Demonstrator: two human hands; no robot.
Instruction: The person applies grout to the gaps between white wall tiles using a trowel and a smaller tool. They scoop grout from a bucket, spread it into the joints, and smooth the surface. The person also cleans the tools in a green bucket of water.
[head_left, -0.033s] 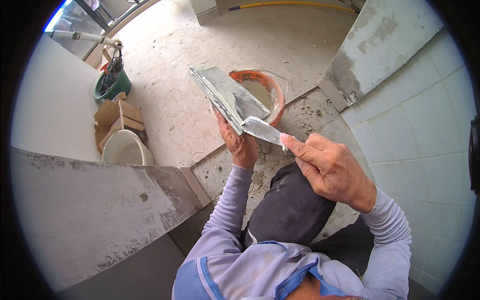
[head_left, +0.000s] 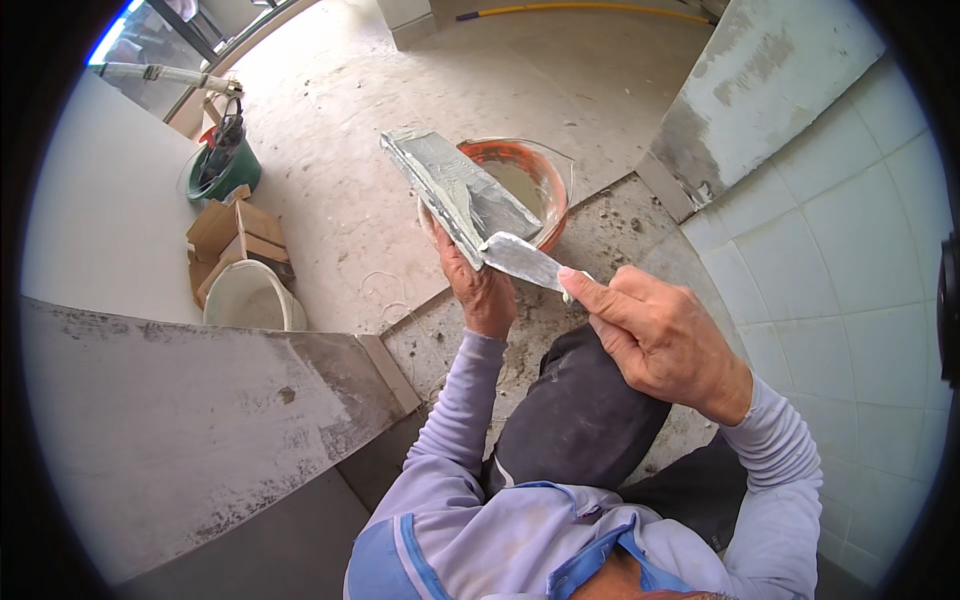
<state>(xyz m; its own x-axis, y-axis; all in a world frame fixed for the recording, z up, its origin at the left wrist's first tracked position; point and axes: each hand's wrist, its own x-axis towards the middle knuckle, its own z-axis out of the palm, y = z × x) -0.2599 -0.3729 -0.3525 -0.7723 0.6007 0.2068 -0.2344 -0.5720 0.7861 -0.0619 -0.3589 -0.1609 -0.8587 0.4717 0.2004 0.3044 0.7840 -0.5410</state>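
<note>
Nearest to us, beyond the dark-trousered knee (head_left: 585, 405), we saw the right hand (head_left: 665, 335) closed around a putty knife (head_left: 522, 260), its thumb laid along the near end of the blade and the handle hidden in the fist. From that grip the blade ran away and to the left, its tip at the near corner of a paste-smeared flat trowel (head_left: 475, 195); whether the two touched or merely overlapped, we could not tell.

We judged that corner to be the relation that mattered. The trowel's long axis slanted from far left to near right, so from the right hand's grip the plate lay ahead and to the left. The left hand (head_left: 482, 290) was the nearer one, gripping the trowel from below at its near left side (its fingers were mostly hidden, so we could not make out how they wrapped the handle).

Past the plate's right edge, partly covered by it, we saw an orange bucket (head_left: 555, 190) with pale paste inside. Off to the left stood a white bucket (head_left: 255, 298), then an open cardboard box (head_left: 215, 228), and farther off a green tub (head_left: 238, 175) of tools.
</note>
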